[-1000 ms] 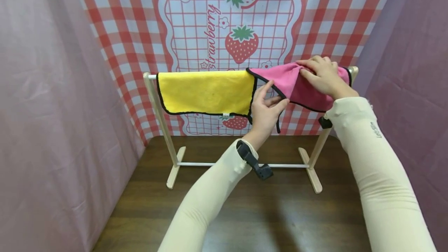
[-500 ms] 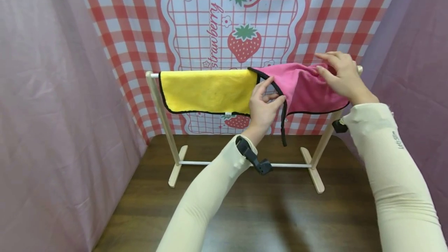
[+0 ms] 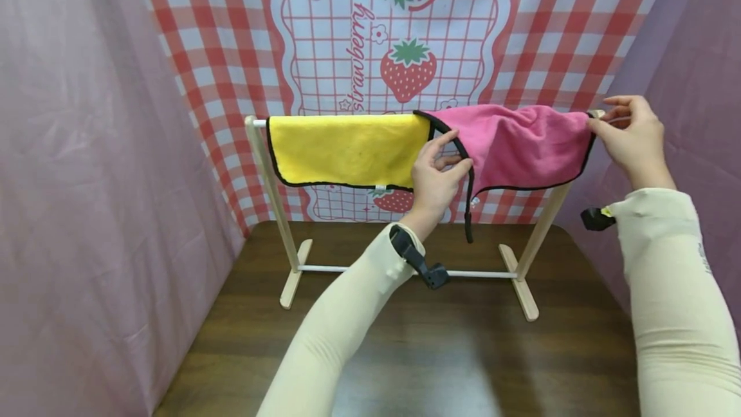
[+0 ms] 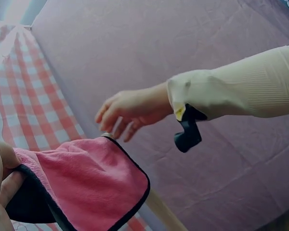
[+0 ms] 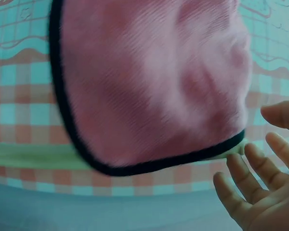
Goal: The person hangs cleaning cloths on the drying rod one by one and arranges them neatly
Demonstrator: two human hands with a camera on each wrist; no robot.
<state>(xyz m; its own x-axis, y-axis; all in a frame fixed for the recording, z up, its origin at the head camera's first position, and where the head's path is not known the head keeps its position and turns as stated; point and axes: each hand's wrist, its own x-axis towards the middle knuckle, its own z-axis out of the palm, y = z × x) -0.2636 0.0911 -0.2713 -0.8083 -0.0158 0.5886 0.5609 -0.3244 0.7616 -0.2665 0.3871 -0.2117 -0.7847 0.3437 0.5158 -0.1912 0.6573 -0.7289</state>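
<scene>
A pink cloth [image 3: 538,150] with black trim hangs over the right part of a wooden rack, wrinkled along its top. My left hand [image 3: 435,176] pinches its black-trimmed left edge between thumb and fingers, pulling that side askew. Beyond the cloth's right edge is my right hand [image 3: 637,137], by the top of the rack's right post. The right wrist view shows this hand's fingers [image 5: 241,180] spread and loosely bent, holding nothing, beside the cloth's corner. A yellow cloth [image 3: 347,150] with black trim hangs smoothly on the left part of the rack.
The rack's left post [image 3: 272,192] and right post [image 3: 544,230] stand on wooden feet, joined low by a white bar [image 3: 324,269]. Below is a brown wooden tabletop [image 3: 405,352]. A strawberry-print backdrop [image 3: 324,50] hangs close behind, with pinkish curtains [image 3: 98,179] at both sides.
My right hand has moved right along the top of the pink cloth, from its middle to past its right end. The left hand keeps its pinch almost in place.
</scene>
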